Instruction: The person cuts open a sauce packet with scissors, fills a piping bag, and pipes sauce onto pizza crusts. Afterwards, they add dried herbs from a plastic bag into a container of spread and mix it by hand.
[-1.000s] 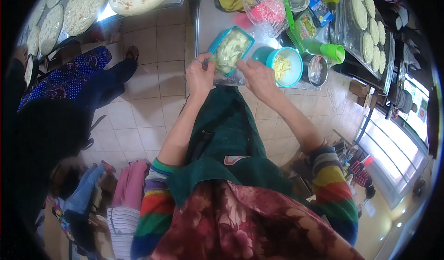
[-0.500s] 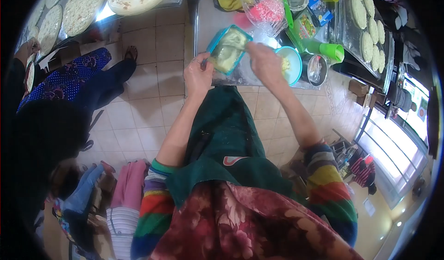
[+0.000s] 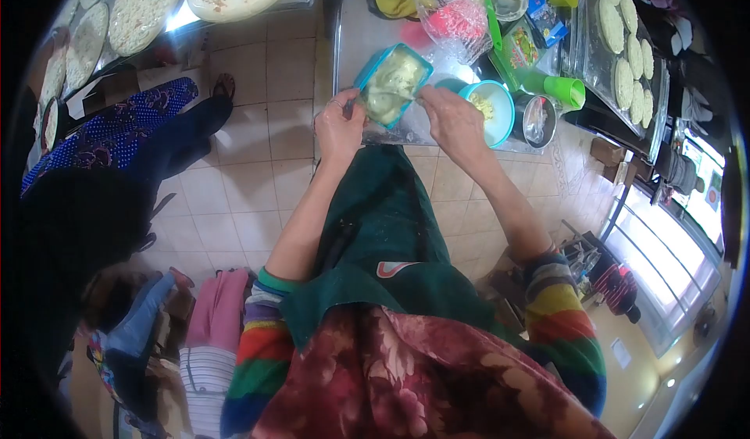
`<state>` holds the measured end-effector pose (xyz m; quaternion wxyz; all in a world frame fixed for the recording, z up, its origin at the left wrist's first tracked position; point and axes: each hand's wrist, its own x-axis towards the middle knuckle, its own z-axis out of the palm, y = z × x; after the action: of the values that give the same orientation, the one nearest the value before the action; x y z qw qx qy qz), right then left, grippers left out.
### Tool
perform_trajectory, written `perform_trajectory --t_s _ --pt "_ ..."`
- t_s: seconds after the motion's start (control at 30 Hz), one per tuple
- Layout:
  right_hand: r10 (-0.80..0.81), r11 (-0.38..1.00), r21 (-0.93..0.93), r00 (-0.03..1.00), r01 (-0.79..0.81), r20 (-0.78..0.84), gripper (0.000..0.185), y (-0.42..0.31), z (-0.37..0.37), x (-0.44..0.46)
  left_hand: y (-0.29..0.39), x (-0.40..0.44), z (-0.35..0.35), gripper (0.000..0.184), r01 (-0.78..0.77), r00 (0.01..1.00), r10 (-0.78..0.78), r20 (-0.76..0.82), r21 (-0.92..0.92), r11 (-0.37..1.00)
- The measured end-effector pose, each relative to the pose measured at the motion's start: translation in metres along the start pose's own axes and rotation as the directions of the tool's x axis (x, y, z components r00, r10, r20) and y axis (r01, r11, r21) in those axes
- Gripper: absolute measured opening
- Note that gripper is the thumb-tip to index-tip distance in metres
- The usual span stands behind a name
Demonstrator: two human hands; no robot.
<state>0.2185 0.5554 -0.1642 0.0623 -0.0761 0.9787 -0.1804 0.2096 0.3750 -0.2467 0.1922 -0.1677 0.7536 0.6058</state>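
Two hands at a blue tub of creamy mix

The blue tub (image 3: 360, 80) sits on the tabletop (image 3: 351, 44), right in front of the person. It is a box shape. Its long way runs at a slant, from the near left to the far right, and its open top faces up. Inside is a soft, pale green mix (image 3: 391, 87).

The left hand (image 3: 341, 129) has its grip closed on the tub's near left edge. The right hand (image 3: 455, 123) has bent fingers at the tub's right side. What its grip holds, if anything, is too blurry to tell.

Just right of that hand is a round blue bowl (image 3: 500, 130), white inside, with small yellow bits (image 3: 483, 108) in it. Beside the bowl is a metal pot (image 3: 551, 126). Something shiny is in it, but it is hard to tell what.
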Motion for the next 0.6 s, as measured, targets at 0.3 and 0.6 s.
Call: perform_trajectory --t_s 0.3,0.6 --pt "-0.014 0.994 -0.106 1.000 0.014 0.001 0.017 0.024 0.021 0.002 -0.004 0.001 0.002 0.025 -0.011 1.000 0.011 0.017 0.001 1.000" --pt "-0.053 0.967 -0.251 0.999 0.050 -0.003 0.019 0.045 0.015 0.030 -0.001 0.001 0.003 0.024 -0.015 1.000 0.015 0.013 0.008 1.000"
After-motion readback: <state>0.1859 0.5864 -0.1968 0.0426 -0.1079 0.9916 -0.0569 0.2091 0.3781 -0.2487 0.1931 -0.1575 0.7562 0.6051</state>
